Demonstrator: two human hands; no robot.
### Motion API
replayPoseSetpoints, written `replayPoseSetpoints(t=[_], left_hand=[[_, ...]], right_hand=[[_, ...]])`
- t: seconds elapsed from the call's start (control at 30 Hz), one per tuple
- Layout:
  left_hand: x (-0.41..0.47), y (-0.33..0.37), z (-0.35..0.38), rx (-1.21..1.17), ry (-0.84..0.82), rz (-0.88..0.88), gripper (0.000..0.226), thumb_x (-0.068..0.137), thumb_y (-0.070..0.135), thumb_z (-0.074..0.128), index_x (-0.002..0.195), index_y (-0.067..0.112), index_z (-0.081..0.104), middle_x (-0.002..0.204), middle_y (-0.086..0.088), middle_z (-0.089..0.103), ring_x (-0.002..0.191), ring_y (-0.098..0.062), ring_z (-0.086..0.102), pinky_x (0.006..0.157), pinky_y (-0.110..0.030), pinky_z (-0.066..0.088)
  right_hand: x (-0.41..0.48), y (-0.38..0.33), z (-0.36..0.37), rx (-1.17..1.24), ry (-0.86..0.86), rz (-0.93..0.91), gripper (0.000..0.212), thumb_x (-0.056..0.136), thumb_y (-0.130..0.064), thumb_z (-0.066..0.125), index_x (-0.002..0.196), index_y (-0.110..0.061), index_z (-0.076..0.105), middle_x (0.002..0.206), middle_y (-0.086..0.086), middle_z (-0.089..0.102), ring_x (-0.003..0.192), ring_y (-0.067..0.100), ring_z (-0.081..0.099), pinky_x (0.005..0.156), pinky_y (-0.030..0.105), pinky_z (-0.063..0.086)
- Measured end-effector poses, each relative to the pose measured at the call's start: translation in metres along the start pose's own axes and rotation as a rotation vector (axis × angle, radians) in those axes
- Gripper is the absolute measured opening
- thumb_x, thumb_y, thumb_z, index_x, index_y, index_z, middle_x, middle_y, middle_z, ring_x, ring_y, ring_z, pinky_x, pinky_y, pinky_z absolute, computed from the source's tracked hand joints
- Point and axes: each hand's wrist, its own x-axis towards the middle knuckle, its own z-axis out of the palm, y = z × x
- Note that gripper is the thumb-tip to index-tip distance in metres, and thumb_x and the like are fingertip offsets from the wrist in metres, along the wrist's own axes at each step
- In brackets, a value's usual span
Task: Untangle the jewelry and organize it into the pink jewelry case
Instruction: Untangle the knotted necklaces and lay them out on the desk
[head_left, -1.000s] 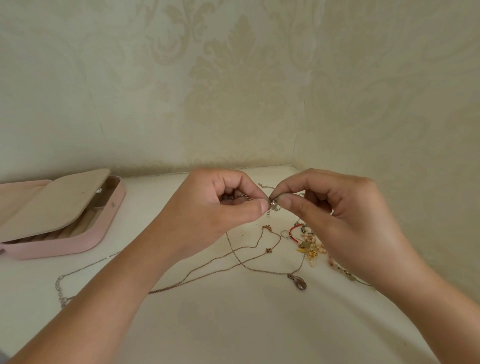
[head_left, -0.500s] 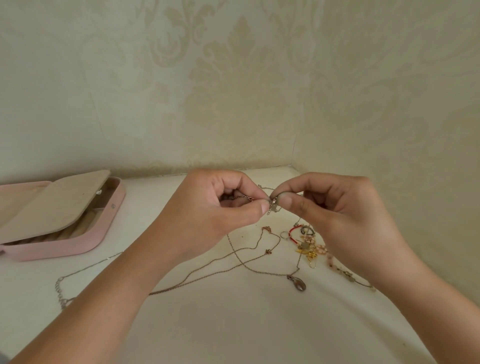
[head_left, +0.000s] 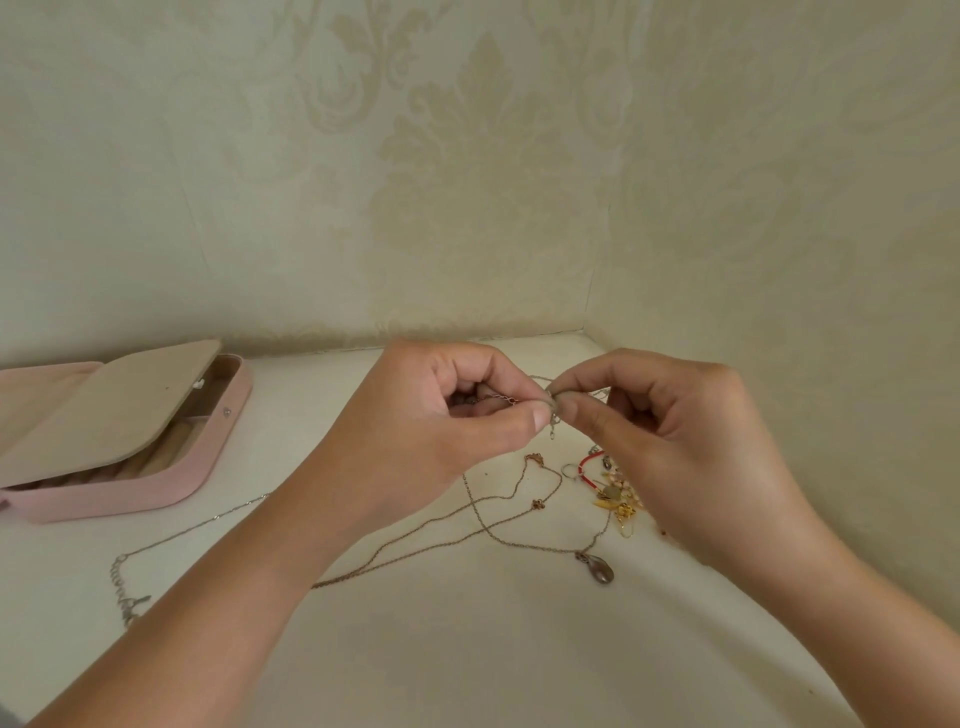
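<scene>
Pink on the outside of the jewelry case (head_left: 130, 501), tan on its inner flap (head_left: 114, 410), and plain white on the table (head_left: 467, 665). Pale cream on the wallpaper (head_left: 467, 182), with big leafy swirls a bit darker. Silver for the thin chain (head_left: 174, 535), reddish brown for the long chain (head_left: 415, 552), dark brown for the drop pendant (head_left: 598, 570), bright red for the cord (head_left: 588, 469), yellow gold for the little pile (head_left: 615, 506).

Above the table (head_left: 467, 665), the person's left grip (head_left: 441, 431) and right grip (head_left: 675, 441) meet fingertip to fingertip, both pinching a thin chain (head_left: 498, 398). Below lie a pendant necklace (head_left: 597, 569) and a jewelry tangle (head_left: 613, 493). The pink jewelry case (head_left: 130, 499) sits open at the left.
</scene>
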Motion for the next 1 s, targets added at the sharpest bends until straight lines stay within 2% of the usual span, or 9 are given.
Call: replayPoseSetpoints(t=[0.23, 0.33, 0.47, 0.53, 0.63, 0.73, 0.83, 0.93, 1.0], left_hand=[[0.001, 0.002, -0.002, -0.004, 0.017, -0.058, 0.003, 0.069, 0.026, 0.075, 0.070, 0.023, 0.074, 0.058, 0.001, 0.052, 0.055, -0.006, 0.042, 0.054, -0.014, 0.037], [0.000, 0.005, -0.004, -0.027, -0.019, -0.131, 0.006, 0.071, 0.026, 0.081, 0.071, 0.024, 0.076, 0.067, -0.001, 0.060, 0.053, -0.005, 0.041, 0.054, -0.015, 0.036], [0.002, 0.005, -0.008, -0.136, -0.101, -0.260, 0.015, 0.063, 0.030, 0.084, 0.071, 0.020, 0.077, 0.070, -0.010, 0.046, 0.051, -0.008, 0.031, 0.049, -0.015, 0.030], [0.003, 0.004, -0.008, -0.174, -0.116, -0.299, 0.019, 0.058, 0.031, 0.085, 0.070, 0.018, 0.077, 0.076, -0.012, 0.042, 0.052, -0.009, 0.029, 0.046, -0.014, 0.030], [0.003, 0.002, -0.007, -0.173, -0.109, -0.308, 0.024, 0.054, 0.037, 0.076, 0.069, 0.019, 0.078, 0.075, -0.007, 0.058, 0.058, -0.011, 0.031, 0.047, -0.012, 0.031], [0.003, 0.001, -0.007, -0.162, -0.098, -0.313, 0.028, 0.050, 0.040, 0.076, 0.069, 0.019, 0.078, 0.077, 0.000, 0.066, 0.067, -0.016, 0.033, 0.048, -0.012, 0.031], [0.003, 0.003, -0.006, -0.231, -0.126, -0.372, 0.026, 0.048, 0.036, 0.076, 0.064, 0.015, 0.077, 0.074, -0.006, 0.059, 0.054, -0.010, 0.029, 0.045, -0.013, 0.028], [0.006, 0.002, -0.005, -0.435, -0.177, -0.516, 0.018, 0.051, 0.025, 0.076, 0.060, 0.009, 0.074, 0.061, 0.001, 0.042, 0.047, -0.005, 0.024, 0.041, -0.014, 0.019], [0.008, -0.002, -0.006, -0.628, -0.261, -0.625, 0.021, 0.052, 0.021, 0.084, 0.063, 0.007, 0.074, 0.054, 0.005, 0.032, 0.044, -0.003, 0.027, 0.037, -0.012, 0.020]], right_hand=[[-0.001, 0.002, -0.002, -0.030, 0.020, -0.090, 0.014, 0.085, -0.023, 0.070, 0.075, -0.033, 0.069, 0.053, -0.008, 0.047, 0.049, 0.008, 0.042, 0.047, 0.011, 0.031], [0.000, 0.005, -0.003, -0.164, 0.060, -0.219, 0.008, 0.084, -0.024, 0.064, 0.077, -0.027, 0.068, 0.060, -0.015, 0.051, 0.054, 0.006, 0.045, 0.053, 0.008, 0.033], [0.002, 0.008, -0.002, -0.413, 0.089, -0.427, 0.014, 0.089, -0.017, 0.055, 0.085, -0.014, 0.068, 0.082, -0.008, 0.064, 0.060, -0.005, 0.040, 0.059, 0.007, 0.034], [0.003, 0.011, -0.002, -0.481, 0.094, -0.502, 0.015, 0.090, -0.012, 0.055, 0.086, -0.011, 0.069, 0.085, -0.002, 0.065, 0.060, 0.000, 0.040, 0.060, 0.010, 0.035], [0.004, 0.013, -0.002, -0.585, 0.093, -0.612, 0.015, 0.089, -0.007, 0.055, 0.086, -0.006, 0.069, 0.085, 0.003, 0.066, 0.058, 0.021, 0.056, 0.057, 0.030, 0.047], [0.004, 0.013, -0.002, -0.694, 0.089, -0.664, 0.013, 0.087, -0.002, 0.056, 0.087, -0.006, 0.069, 0.085, 0.005, 0.066, 0.055, 0.028, 0.054, 0.053, 0.037, 0.047], [0.004, 0.012, -0.001, -0.744, 0.078, -0.692, 0.013, 0.085, 0.002, 0.058, 0.085, -0.005, 0.069, 0.084, 0.007, 0.066, 0.054, 0.028, 0.051, 0.053, 0.038, 0.044], [0.004, 0.011, -0.001, -0.751, 0.093, -0.710, 0.013, 0.086, 0.003, 0.058, 0.087, -0.004, 0.069, 0.086, 0.007, 0.066, 0.056, 0.024, 0.050, 0.058, 0.032, 0.040], [0.003, 0.011, -0.001, -0.742, 0.121, -0.718, 0.012, 0.087, 0.003, 0.059, 0.088, -0.003, 0.069, 0.088, 0.007, 0.067, 0.058, 0.022, 0.049, 0.060, 0.030, 0.039]])
